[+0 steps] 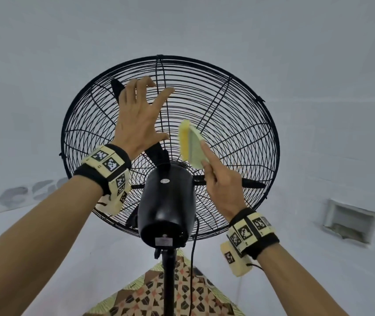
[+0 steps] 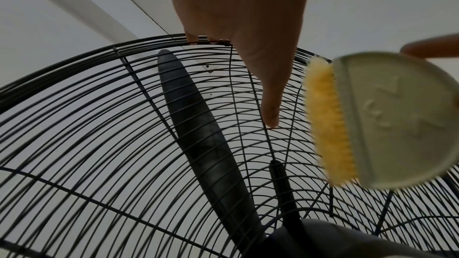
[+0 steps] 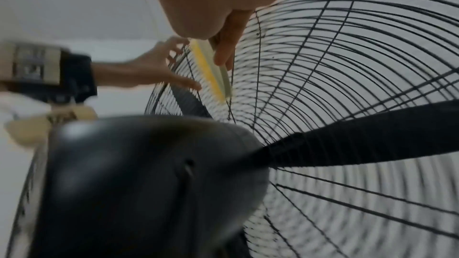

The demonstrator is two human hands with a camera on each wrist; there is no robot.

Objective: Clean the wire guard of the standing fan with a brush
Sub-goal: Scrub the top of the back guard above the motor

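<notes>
Against wire guard [image 1: 227, 115]: brush [image 1: 191, 144], right hand [image 1: 220, 181].

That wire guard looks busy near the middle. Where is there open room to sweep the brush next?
The wire guard is bare on its right half, from the brush out to the rim, and along the bottom arc. It is crowded upper left, where the left hand spreads on the wires, and around the motor housing.

both arms reach up. the left hand [image 1: 136, 115] is spread wide, fingers straight, tips on the guard [image 1: 239, 133]. the right hand [image 1: 223, 185] holds the brush [image 1: 191, 144], first finger straight along its back.
</notes>
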